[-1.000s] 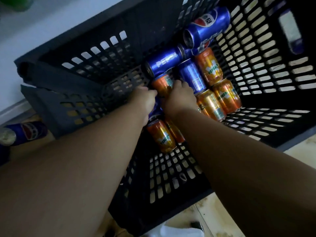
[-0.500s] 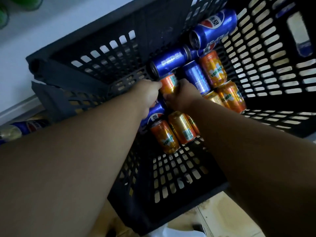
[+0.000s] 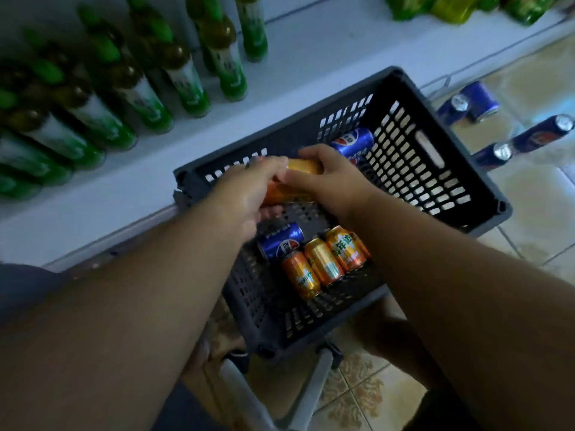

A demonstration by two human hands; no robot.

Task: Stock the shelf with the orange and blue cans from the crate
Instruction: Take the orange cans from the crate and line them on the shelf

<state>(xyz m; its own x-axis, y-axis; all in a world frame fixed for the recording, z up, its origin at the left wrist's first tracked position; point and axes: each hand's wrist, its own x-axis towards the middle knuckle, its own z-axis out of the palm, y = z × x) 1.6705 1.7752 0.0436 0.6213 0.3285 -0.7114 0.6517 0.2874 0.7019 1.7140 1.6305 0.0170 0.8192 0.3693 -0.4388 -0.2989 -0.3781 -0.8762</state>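
two orange cans are held above the crate (image 3: 485, 194), lifted clear of its floor. the nearer can (image 3: 284, 194) is gripped by the left hand (image 3: 249, 194), whose fingers are curled over its top side with the thumb under it. the farther can (image 3: 306, 167) is gripped by the right hand (image 3: 333, 178), fingers wrapped over its far side. the two cans lie side by side and touch, and the two hands meet over them.

on the crate floor three more orange cans (image 3: 325, 264) are laid on their sides, packed together near the front wall. a blue can (image 3: 281, 241) is laid just left of them, touching the nearest one. another blue can (image 3: 353, 143) is seen at the far side, partly hidden behind the right hand.

the crate is set against the white shelf (image 3: 280, 57), on which green bottles (image 3: 140, 88) are stood in rows to the left. more green and yellow bottles are seen blurred at the top right. four blue cans (image 3: 479, 101) are stood on the tiled floor (image 3: 529, 219) to the right of the crate, well apart from it.
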